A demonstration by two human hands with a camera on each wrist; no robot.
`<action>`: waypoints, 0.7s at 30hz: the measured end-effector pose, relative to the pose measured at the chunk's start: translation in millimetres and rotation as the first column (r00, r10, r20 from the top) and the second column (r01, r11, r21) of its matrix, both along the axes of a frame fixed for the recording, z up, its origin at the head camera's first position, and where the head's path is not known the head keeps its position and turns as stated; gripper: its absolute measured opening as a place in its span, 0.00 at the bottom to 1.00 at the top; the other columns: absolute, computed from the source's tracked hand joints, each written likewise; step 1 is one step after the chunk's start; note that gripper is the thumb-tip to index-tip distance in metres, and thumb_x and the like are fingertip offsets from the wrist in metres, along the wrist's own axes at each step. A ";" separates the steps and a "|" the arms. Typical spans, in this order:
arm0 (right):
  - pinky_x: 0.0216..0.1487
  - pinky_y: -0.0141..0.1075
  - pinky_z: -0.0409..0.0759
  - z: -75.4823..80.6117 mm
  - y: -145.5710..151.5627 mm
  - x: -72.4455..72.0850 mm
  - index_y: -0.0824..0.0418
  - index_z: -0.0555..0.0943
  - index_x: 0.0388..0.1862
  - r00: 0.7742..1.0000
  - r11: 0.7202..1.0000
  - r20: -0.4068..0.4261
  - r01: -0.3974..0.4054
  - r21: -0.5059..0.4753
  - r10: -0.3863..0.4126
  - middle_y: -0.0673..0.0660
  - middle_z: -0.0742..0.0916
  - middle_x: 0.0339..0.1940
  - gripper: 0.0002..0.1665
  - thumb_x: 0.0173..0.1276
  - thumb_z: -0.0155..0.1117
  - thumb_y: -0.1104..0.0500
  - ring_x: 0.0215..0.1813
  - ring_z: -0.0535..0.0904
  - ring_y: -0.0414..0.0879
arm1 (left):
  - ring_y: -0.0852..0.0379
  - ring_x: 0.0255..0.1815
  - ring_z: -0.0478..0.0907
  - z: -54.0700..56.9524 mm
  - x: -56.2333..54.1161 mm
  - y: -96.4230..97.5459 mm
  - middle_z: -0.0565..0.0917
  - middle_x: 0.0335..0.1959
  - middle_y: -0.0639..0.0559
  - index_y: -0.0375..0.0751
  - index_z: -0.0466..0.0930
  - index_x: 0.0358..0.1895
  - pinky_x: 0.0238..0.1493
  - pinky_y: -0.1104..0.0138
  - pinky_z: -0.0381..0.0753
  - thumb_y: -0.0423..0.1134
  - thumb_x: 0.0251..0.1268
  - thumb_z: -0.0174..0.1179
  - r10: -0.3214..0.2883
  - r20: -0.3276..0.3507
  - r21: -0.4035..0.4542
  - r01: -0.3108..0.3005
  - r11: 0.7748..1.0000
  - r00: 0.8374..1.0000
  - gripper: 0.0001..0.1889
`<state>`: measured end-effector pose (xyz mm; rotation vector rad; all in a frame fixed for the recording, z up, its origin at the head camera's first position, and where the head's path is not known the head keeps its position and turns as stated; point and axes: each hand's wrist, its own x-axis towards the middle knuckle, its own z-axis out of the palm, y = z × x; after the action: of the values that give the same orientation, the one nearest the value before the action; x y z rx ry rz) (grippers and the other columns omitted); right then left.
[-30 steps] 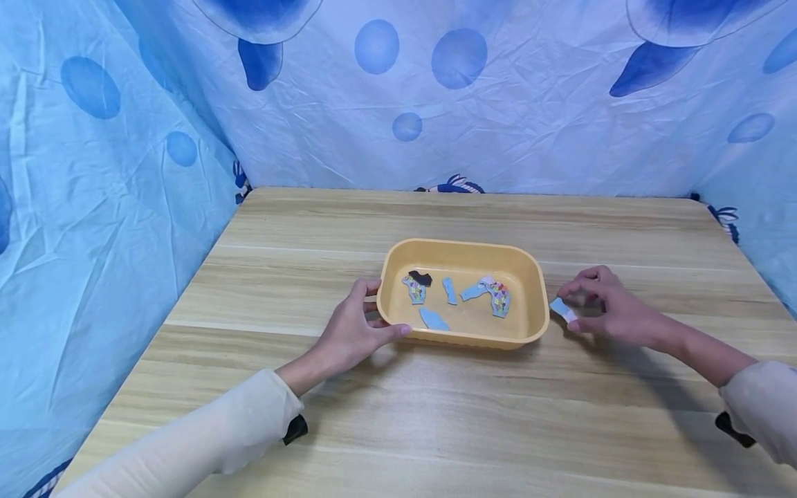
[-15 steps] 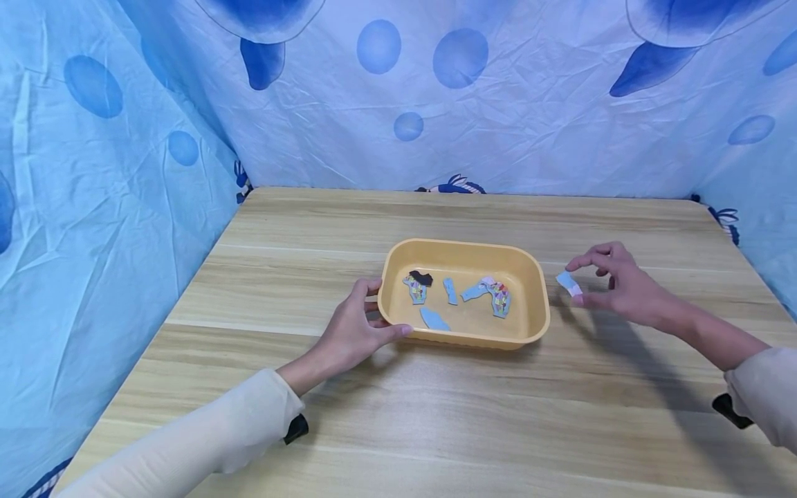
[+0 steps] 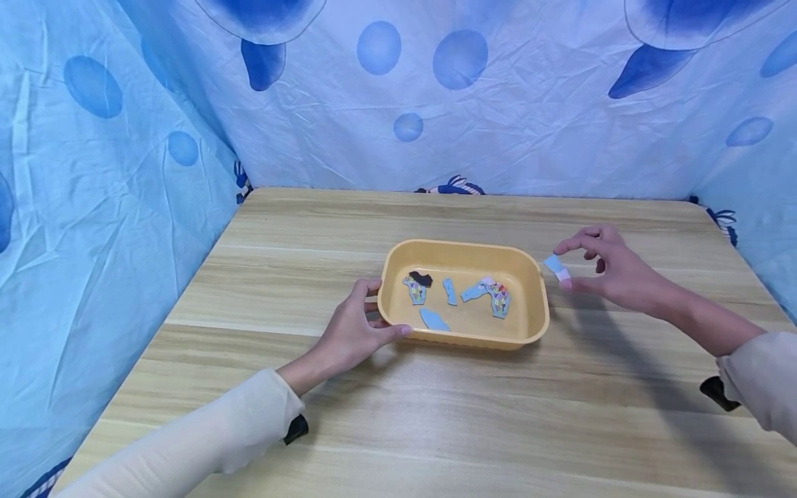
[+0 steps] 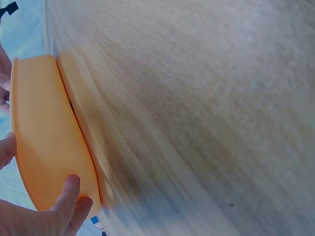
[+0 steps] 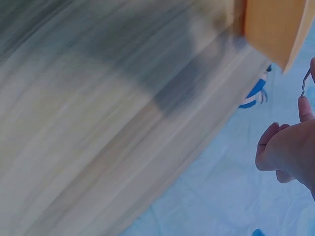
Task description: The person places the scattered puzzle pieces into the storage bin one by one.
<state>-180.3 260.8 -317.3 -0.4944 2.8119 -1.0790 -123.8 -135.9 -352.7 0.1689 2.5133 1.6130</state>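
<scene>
A yellow plastic tray (image 3: 461, 257) stands on the table, its left front corner held by my left hand (image 3: 349, 328). The thumb lies along the front rim, while the fingers reach round the left end; in the left wrist view, fingertips press the tray's orange-looking outer wall (image 4: 49, 118). My right hand (image 3: 613, 270) pinches a small flat jigsaw piece (image 3: 556, 267), light blue with a pale pink end, between thumb and index finger. It is raised just beyond the tray's right rim. Seen edge-on in the right wrist view, the piece (image 5: 305, 82) looks thin.
Inside the tray lie several similar pieces: a patterned one with a black top (image 3: 416, 290), a narrow blue one (image 3: 450, 291), a blue one near the front (image 3: 434, 319) and a colourful curved one (image 3: 500, 297). Blue cloth (image 3: 336, 138) hangs behind the wooden table (image 3: 473, 429).
My right hand has lifted the jigsaw piece from beside the tray, carrying it up and away, then slightly left towards the right rim. The left hand and tray have stayed put.
</scene>
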 end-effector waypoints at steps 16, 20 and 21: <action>0.48 0.48 0.63 -5.0 -56.7 4.5 0.58 0.80 0.48 0.971 0.975 -0.108 -0.218 -0.037 0.213 0.62 0.66 0.54 0.25 0.51 0.76 0.69 0.59 0.56 0.59 | 0.47 0.54 0.79 3.1 -1.2 -0.6 0.72 0.60 0.43 0.41 0.60 0.67 0.47 0.67 0.84 0.37 0.44 0.78 -0.001 -0.001 -0.004 0.001 1.000 1.000 0.45; 0.53 0.52 0.63 -7.9 -67.8 4.3 0.58 0.80 0.48 0.970 0.974 -0.090 -0.227 -0.017 0.224 0.62 0.66 0.55 0.25 0.50 0.75 0.70 0.61 0.55 0.61 | 0.47 0.54 0.79 3.4 -1.7 -1.4 0.71 0.61 0.43 0.41 0.60 0.67 0.47 0.68 0.84 0.37 0.44 0.78 -0.001 0.005 0.000 0.001 1.000 1.000 0.45; 0.54 0.52 0.63 -8.4 -70.2 4.5 0.58 0.80 0.48 0.971 0.974 -0.082 -0.228 -0.015 0.226 0.62 0.65 0.55 0.25 0.51 0.75 0.70 0.62 0.54 0.61 | 0.47 0.54 0.79 3.3 -1.7 -1.8 0.71 0.61 0.43 0.41 0.60 0.67 0.47 0.68 0.84 0.36 0.44 0.78 -0.001 0.008 0.004 0.001 1.000 1.000 0.45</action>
<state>-175.8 190.5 -325.7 -0.8555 2.7245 -1.0692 -125.5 -137.7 -349.4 0.1645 2.5034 1.6157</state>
